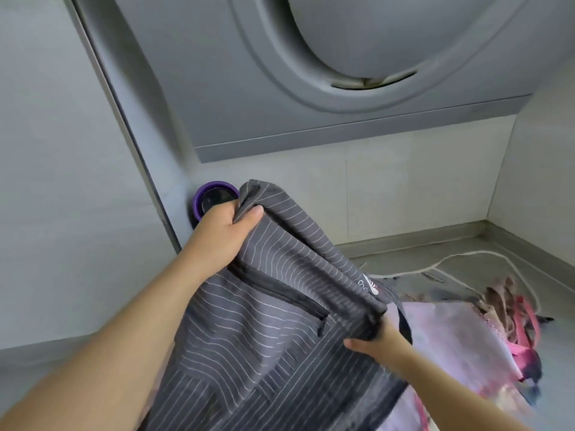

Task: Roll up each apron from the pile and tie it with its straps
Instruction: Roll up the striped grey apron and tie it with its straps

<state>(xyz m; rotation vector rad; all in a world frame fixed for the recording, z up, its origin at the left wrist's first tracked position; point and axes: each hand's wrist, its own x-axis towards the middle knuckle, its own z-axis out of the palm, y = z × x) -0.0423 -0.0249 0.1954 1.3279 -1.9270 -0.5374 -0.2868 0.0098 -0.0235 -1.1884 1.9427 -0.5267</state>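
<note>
A dark grey pinstriped apron (264,321) with a black zip pocket hangs stretched between both my hands above the counter. My left hand (222,234) grips its upper corner, thumb on top of the cloth. Lower right, my right hand (378,343) grips another bunched edge of the same apron, where a dark strap (404,321) dangles. Under and behind it lies a pale pink and lilac apron (460,343) with pink straps (525,318) on the pile.
A grey extractor hood (280,98) looms overhead and close in front. A purple-rimmed round container (214,194) stands in the back corner behind my left hand. A white cord (466,256) loops across the steel counter (504,247). Tiled walls close the left and right.
</note>
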